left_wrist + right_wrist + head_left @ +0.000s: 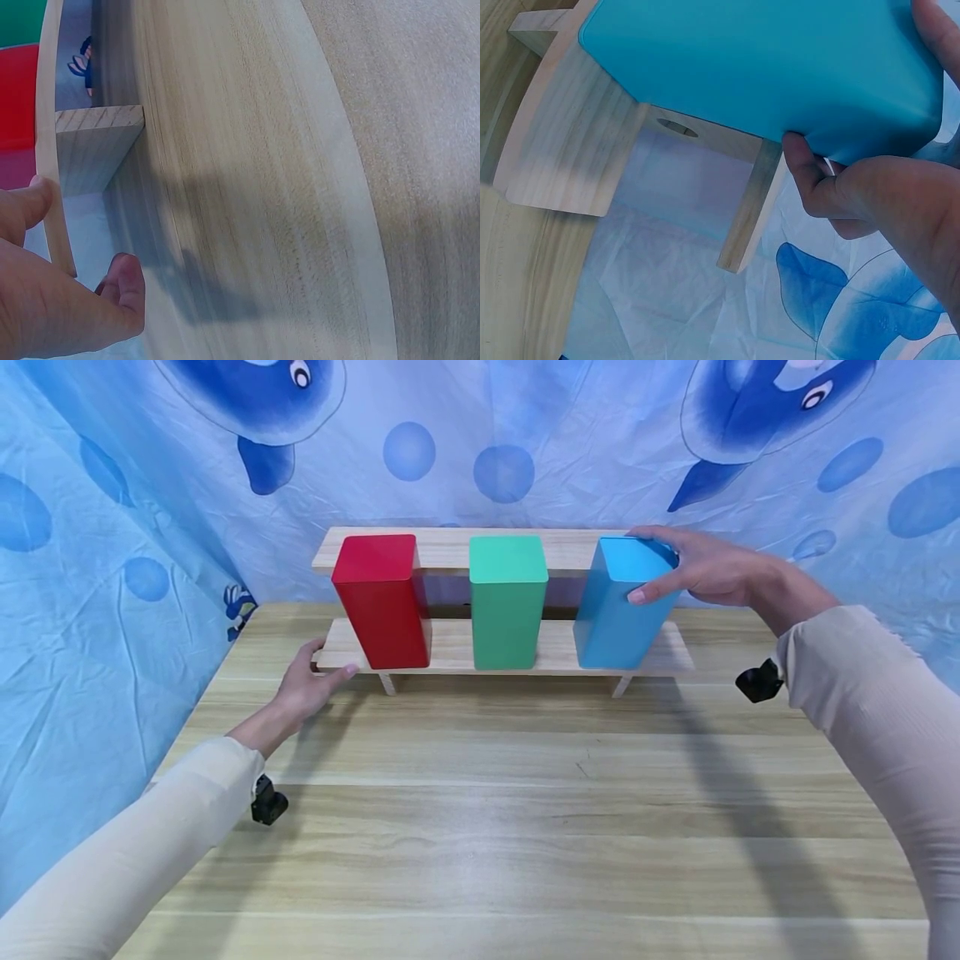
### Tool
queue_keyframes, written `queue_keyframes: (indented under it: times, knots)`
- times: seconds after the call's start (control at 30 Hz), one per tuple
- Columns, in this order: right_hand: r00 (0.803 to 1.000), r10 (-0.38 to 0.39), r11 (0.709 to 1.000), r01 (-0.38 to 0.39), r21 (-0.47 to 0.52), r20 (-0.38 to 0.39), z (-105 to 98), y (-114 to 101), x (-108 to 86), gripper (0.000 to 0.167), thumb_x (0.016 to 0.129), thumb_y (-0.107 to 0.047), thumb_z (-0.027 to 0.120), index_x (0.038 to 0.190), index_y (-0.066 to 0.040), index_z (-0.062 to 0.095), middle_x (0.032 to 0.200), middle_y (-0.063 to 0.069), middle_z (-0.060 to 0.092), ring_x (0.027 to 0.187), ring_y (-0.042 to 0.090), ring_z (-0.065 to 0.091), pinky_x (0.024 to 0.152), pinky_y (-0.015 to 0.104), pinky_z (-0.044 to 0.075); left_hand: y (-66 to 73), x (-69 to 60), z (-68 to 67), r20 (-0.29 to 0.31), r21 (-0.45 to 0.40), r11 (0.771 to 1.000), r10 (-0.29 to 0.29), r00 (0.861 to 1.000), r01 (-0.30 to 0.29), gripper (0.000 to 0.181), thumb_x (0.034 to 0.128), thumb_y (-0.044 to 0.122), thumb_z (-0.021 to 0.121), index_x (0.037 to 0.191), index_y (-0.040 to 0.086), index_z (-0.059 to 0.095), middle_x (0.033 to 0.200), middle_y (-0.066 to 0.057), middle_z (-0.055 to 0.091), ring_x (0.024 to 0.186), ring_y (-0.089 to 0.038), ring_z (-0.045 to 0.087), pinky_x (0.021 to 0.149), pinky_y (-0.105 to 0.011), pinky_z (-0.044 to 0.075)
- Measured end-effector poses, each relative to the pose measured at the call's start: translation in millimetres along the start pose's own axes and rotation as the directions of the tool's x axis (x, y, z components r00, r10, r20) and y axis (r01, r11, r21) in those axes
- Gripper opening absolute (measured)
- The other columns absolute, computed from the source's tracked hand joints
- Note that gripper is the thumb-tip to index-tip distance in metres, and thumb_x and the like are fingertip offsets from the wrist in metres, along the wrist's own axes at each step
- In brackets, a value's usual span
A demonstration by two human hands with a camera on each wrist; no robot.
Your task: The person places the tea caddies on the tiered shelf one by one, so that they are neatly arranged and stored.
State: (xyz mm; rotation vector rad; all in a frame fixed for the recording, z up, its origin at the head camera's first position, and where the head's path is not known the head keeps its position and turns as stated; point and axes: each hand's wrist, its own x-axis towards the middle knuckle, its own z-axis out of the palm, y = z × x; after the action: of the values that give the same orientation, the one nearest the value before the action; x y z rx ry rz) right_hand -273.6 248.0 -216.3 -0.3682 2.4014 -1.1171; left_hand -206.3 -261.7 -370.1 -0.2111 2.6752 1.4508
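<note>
Three tall boxes stand on a two-tier wooden shelf point(450, 643): red point(386, 618), green point(506, 618) and blue point(618, 618), left to right. My right hand point(708, 568) grips the blue box near its top, thumb on the front and fingers round its right and rear sides. The right wrist view has that blue box point(765, 67) close up, with fingertips pressed on its side. At the lower board's left end, my left hand point(307, 685) holds the shelf. The left wrist view has the thumb against the board point(49, 142) and curled fingers below it.
The shelf stands on a light wood-grain table point(480, 827), at its far side. Behind and left hangs a blue curtain point(75, 635) with dolphin and bubble prints. Small black devices sit at the left wrist point(268, 800) and right wrist point(759, 681).
</note>
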Motion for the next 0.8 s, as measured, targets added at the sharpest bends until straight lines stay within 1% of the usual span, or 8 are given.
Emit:
queue_keyframes:
  times: [0.17,0.4,0.53,0.6,0.67,0.8]
  knots:
    - [1.0,0.005,1.0,-0.005,-0.005,-0.006,-0.1,-0.3,0.8,0.097,0.085,-0.021,0.075,0.156,-0.025,0.009,0.154,0.012,0.014,0.135,0.036,0.021,0.106,0.058,0.027,0.0,1.1,-0.3,0.003,0.0,1.0,0.0,1.0,0.0,0.088,0.0936,0.039,0.061,0.154,0.007,0.006,0.142,-0.028,0.032,0.119,-0.039,0.041,0.087,-0.042,0.043]
    - [1.0,-0.008,1.0,0.008,0.005,0.008,-0.1,-1.1,4.3,0.097,0.086,-0.019,0.074,0.156,-0.025,0.007,0.154,0.013,0.014,0.135,0.036,0.021,0.105,0.059,0.027,-1.1,1.2,-1.9,0.006,0.011,1.0,-0.015,1.0,0.015,0.09,0.0932,0.042,0.06,0.154,0.006,0.005,0.145,-0.028,0.028,0.122,-0.04,0.038,0.093,-0.047,0.041]
    - [1.0,-0.01,1.0,0.01,0.013,0.009,-0.2,-0.9,5.9,0.098,0.087,-0.019,0.072,0.156,-0.026,0.003,0.155,0.014,0.011,0.136,0.036,0.019,0.107,0.058,0.026,-1.4,1.3,-3.8,0.014,0.024,1.0,-0.014,1.0,0.013,0.09,0.0933,0.043,0.06,0.154,0.006,0.005,0.143,-0.029,0.031,0.12,-0.041,0.041,0.091,-0.046,0.042]
    - [1.0,-0.014,1.0,0.014,-0.014,-0.004,-0.3,-0.4,6.0,0.099,0.088,-0.022,0.072,0.156,-0.025,0.0,0.157,0.014,0.009,0.137,0.037,0.017,0.108,0.058,0.024,-1.0,1.6,-4.5,0.018,0.03,1.0,-0.011,1.0,0.011,0.09,0.0934,0.042,0.06,0.154,0.006,0.005,0.141,-0.029,0.033,0.119,-0.04,0.043,0.09,-0.045,0.042]
    - [0.999,-0.024,0.997,0.022,-0.077,-0.029,-0.6,0.3,4.8,0.1,0.088,-0.026,0.071,0.156,-0.025,-0.002,0.158,0.015,0.006,0.139,0.039,0.015,0.108,0.06,0.023,-0.4,1.9,-5.1,0.023,0.031,0.999,-0.009,1.0,0.008,0.091,0.0932,0.042,0.06,0.154,0.005,0.004,0.142,-0.03,0.032,0.119,-0.041,0.042,0.09,-0.046,0.042]
    - [0.994,-0.042,0.983,0.023,-0.183,-0.103,-0.9,2.5,-2.5,0.101,0.088,-0.034,0.07,0.155,-0.031,-0.005,0.16,0.014,-0.003,0.142,0.043,0.008,0.105,0.066,0.021,0.7,1.4,-6.1,0.024,0.028,0.999,-0.02,1.0,0.02,0.098,0.0924,0.043,0.061,0.153,0.003,-0.004,0.146,-0.033,0.024,0.125,-0.043,0.038,0.099,-0.052,0.039]
